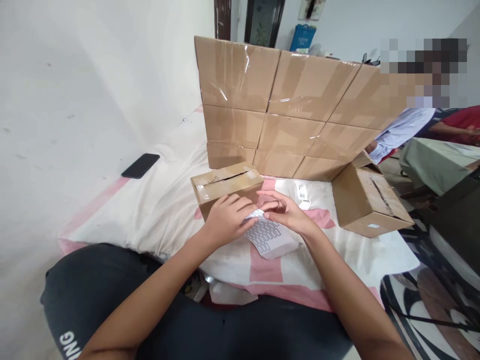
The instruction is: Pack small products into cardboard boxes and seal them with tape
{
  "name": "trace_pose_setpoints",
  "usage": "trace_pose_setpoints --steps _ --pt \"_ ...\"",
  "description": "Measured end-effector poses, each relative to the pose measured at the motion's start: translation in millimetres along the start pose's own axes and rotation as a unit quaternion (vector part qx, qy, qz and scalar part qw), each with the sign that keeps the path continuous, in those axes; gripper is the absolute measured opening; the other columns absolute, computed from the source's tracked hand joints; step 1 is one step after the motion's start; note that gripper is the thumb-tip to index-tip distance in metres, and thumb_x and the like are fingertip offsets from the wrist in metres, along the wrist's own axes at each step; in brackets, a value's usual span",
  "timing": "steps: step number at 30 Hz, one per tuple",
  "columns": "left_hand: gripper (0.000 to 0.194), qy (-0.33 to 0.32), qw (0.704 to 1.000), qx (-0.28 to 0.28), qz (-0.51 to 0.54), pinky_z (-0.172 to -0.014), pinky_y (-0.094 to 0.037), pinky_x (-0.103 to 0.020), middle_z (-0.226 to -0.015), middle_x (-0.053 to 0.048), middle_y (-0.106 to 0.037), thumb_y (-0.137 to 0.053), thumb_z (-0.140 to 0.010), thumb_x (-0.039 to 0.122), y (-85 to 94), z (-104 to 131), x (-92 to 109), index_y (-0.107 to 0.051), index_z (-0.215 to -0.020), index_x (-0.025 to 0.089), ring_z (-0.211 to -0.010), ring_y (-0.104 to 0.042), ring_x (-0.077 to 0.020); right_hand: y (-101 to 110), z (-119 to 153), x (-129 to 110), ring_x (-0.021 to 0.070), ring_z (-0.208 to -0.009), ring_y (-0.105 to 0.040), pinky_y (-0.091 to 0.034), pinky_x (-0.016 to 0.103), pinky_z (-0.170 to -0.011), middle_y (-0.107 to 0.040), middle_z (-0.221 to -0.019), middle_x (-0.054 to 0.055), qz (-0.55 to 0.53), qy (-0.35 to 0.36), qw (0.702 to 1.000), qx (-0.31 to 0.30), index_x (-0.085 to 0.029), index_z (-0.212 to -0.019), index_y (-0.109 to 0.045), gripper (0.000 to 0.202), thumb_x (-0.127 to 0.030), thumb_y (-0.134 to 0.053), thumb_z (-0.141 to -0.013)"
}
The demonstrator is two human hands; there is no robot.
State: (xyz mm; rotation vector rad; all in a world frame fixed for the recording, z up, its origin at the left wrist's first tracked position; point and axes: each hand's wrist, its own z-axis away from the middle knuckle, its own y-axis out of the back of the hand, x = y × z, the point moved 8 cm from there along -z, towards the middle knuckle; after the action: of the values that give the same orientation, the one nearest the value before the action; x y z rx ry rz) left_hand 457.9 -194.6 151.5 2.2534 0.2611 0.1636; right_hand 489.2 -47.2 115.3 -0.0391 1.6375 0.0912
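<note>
A white sheet printed with rows of small rounded outlines lies on the cloth in front of me. At its far end, a raised white piece with similar marks sits between my fingertips; I cannot tell if it is the sheet's own curled edge or a separate piece. My left hand is closed on this piece from the left, thumb pointing right. From the other side my right hand pinches it with thumb and fingers. Just behind my left hand stands a taped cardboard box. The fingers partly hide the piece.
A wall of taped cardboard boxes rises behind. One more cardboard box stands at the right edge of the white and pink cloth. A black phone lies left; a white tag lies behind my right hand. Another person's sleeve shows at right.
</note>
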Motion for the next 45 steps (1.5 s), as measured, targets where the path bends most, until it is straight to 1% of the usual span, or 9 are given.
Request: trace_pose_setpoints --steps 5,13,16,21,26,33,37,40,45 --pt "0.023 0.002 0.999 0.031 -0.013 -0.069 -0.039 -0.036 -0.090 -0.001 -0.074 -0.054 -0.097 0.034 6.1 -1 8 -0.070 -0.105 0.020 -0.077 -0.060 -0.0170 -10 4 -8 0.0154 -0.088 -0.070 -0.055 0.030 -0.082 -0.077 -0.097 0.003 0.041 0.013 0.999 -0.014 -0.024 -0.138 -0.056 0.054 -0.029 -0.073 -0.087" --pt "0.019 -0.011 0.997 0.053 -0.058 -0.068 -0.036 -0.036 -0.078 0.000 -0.071 -0.053 -0.095 0.027 11.0 -2 13 -0.071 -0.095 0.019 -0.073 -0.058 -0.0173 -12 7 -19 0.0197 -0.099 -0.069 -0.054 0.037 -0.090 -0.077 -0.096 0.004 0.172 0.028 0.985 0.018 -0.022 -0.139 -0.056 0.050 -0.027 -0.065 -0.090" --pt "0.019 -0.006 0.997 0.050 -0.066 -0.071 -0.038 -0.036 -0.079 0.000 -0.072 -0.053 -0.094 0.025 10.6 -1 9 -0.071 -0.094 0.020 -0.075 -0.059 -0.0178 -15 6 -19 0.0204 -0.100 -0.069 -0.054 0.038 -0.090 -0.077 -0.095 0.004 0.193 0.034 0.981 0.016 -0.022 -0.139 -0.056 0.050 -0.028 -0.064 -0.090" --pt "0.026 -0.017 0.998 0.023 -0.058 -0.071 -0.039 -0.038 -0.087 -0.003 -0.073 -0.055 -0.094 0.039 7.1 1 11 -0.071 -0.102 0.019 -0.080 -0.061 -0.0198 -16 8 -20 0.0187 -0.094 -0.070 -0.055 0.037 -0.087 -0.077 -0.096 0.003 0.192 0.042 0.980 0.012 -0.022 -0.140 -0.054 0.050 -0.025 -0.062 -0.091" --pt "0.021 -0.036 0.997 0.007 -0.067 -0.068 -0.036 -0.038 -0.082 -0.002 -0.072 -0.054 -0.095 0.031 4.8 0 17 -0.070 -0.097 0.019 -0.076 -0.059 -0.0183 -17 11 -22 0.0208 -0.109 -0.068 -0.051 0.042 -0.100 -0.077 -0.096 0.003 0.218 0.046 0.975 0.010 -0.025 -0.142 -0.053 0.051 -0.023 -0.060 -0.092" --pt "0.021 -0.041 0.998 0.009 -0.054 -0.067 -0.037 -0.037 -0.079 0.001 -0.071 -0.052 -0.095 0.026 5.1 -2 15 -0.071 -0.093 0.018 -0.072 -0.059 -0.0163 -17 11 -24 0.0226 -0.116 -0.066 -0.052 0.043 -0.100 -0.078 -0.097 0.003 0.273 0.061 0.960 0.015 -0.025 -0.143 -0.053 0.050 -0.022 -0.057 -0.093" --pt "0.025 -0.010 0.999 0.008 -0.048 -0.068 -0.039 -0.037 -0.081 0.001 -0.073 -0.049 -0.097 0.026 6.2 -2 5 -0.072 -0.090 0.020 -0.074 -0.062 -0.0162 -17 11 -26 0.0219 -0.112 -0.068 -0.052 0.042 -0.099 -0.078 -0.097 0.002 0.274 0.065 0.959 0.014 -0.025 -0.142 -0.053 0.050 -0.022 -0.057 -0.093" --pt "0.027 0.024 0.999 0.023 -0.036 -0.071 -0.041 -0.036 -0.085 0.001 -0.075 -0.047 -0.098 0.026 13.4 -2 -3 -0.072 -0.090 0.020 -0.077 -0.065 -0.0156 -15 11 -25 0.0215 -0.106 -0.069 -0.053 0.042 -0.097 -0.077 -0.095 0.002 0.271 0.065 0.960 0.015 -0.025 -0.143 -0.052 0.052 -0.021 -0.057 -0.092" --pt "0.023 0.021 0.999 0.044 -0.020 -0.069 -0.043 -0.035 -0.088 0.000 -0.076 -0.050 -0.096 0.026 21.4 -3 0 -0.072 -0.094 0.020 -0.079 -0.067 -0.0167 -15 11 -23 0.0219 -0.104 -0.069 -0.053 0.043 -0.097 -0.076 -0.093 0.001 0.272 0.059 0.960 0.018 -0.026 -0.143 -0.053 0.052 -0.020 -0.057 -0.091"
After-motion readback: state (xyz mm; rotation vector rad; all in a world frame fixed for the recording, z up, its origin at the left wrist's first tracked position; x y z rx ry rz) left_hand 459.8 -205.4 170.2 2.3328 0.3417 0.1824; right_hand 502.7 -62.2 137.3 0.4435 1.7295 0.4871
